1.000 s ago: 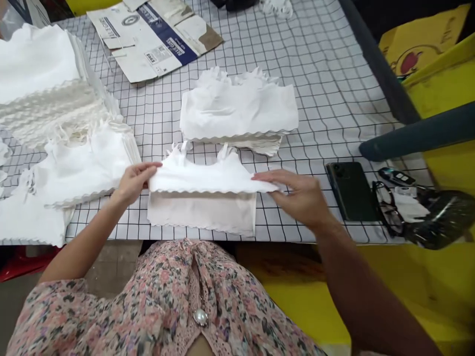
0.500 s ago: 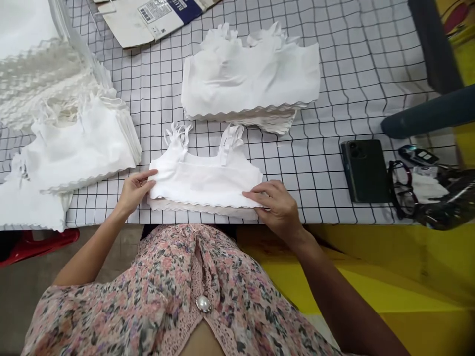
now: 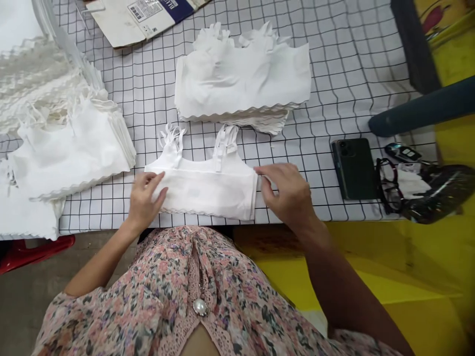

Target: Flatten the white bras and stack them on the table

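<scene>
A white strappy top point(image 3: 208, 185) lies flat at the near edge of the checked table point(image 3: 334, 74), straps pointing away from me. My left hand point(image 3: 145, 197) rests flat on its left side, fingers stretched out. My right hand point(image 3: 287, 190) is at the top's right edge, fingers curled against the fabric's corner. Just beyond lies a neat stack of folded white tops point(image 3: 241, 81).
More piled white tops point(image 3: 70, 148) fill the left side. A flattened cardboard box point(image 3: 137, 17) lies at the back. To the right are a dark phone point(image 3: 354, 168), glasses point(image 3: 388, 185) and a black bag point(image 3: 441, 193). A dark bar point(image 3: 419, 111) crosses the right edge.
The top's lifted upper layer has been laid down flat over the lower one. Both hands moved from pinching its sides to resting on it, and the view shifted slightly.
</scene>
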`<state>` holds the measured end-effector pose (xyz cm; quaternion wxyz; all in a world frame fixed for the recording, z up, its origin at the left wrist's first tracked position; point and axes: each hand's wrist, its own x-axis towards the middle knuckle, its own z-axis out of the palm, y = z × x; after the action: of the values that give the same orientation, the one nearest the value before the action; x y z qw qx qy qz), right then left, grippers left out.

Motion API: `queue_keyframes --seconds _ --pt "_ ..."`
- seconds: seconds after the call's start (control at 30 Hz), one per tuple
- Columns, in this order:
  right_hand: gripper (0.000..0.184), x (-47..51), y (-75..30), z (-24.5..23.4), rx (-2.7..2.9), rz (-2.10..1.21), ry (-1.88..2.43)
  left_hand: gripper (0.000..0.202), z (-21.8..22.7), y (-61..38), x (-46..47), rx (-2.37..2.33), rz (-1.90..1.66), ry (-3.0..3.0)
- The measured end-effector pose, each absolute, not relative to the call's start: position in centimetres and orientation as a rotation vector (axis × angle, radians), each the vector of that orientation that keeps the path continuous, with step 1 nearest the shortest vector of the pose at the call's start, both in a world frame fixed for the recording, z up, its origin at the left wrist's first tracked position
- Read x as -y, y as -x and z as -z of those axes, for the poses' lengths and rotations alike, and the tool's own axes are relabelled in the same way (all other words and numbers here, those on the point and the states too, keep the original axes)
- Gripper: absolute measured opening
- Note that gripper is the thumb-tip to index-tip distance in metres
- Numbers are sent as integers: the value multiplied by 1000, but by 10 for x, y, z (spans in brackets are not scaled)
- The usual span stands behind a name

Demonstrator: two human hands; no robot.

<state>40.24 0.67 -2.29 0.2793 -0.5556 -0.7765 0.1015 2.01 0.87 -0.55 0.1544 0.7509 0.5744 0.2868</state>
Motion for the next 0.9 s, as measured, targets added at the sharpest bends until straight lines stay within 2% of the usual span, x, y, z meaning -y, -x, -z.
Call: queue_keyframes --seconds 0.1,0.23,0.3,0.43,0.57,0.9 --pt "15 -58 -385 28 1934 -281 1686 31 24 -60 -15 -1253 -741 -2428" --pt "26 -109 -361 43 1871 -335 1870 29 49 -92 -21 -984 -722 -2651" --pt "26 -116 -356 46 1839 -399 1885 30 55 -94 -21 -959 -714 -2679" --pt "11 -113 -359 44 1513 -629 1744 34 57 -89 -19 -938 -613 -2633" --pt "18 -115 -364 43 1215 -849 1555 33 56 -90 -18 -937 -609 -2656" --pt "14 -130 -368 55 1210 -731 1563 38 61 -90 -17 -941 -552 -2624"
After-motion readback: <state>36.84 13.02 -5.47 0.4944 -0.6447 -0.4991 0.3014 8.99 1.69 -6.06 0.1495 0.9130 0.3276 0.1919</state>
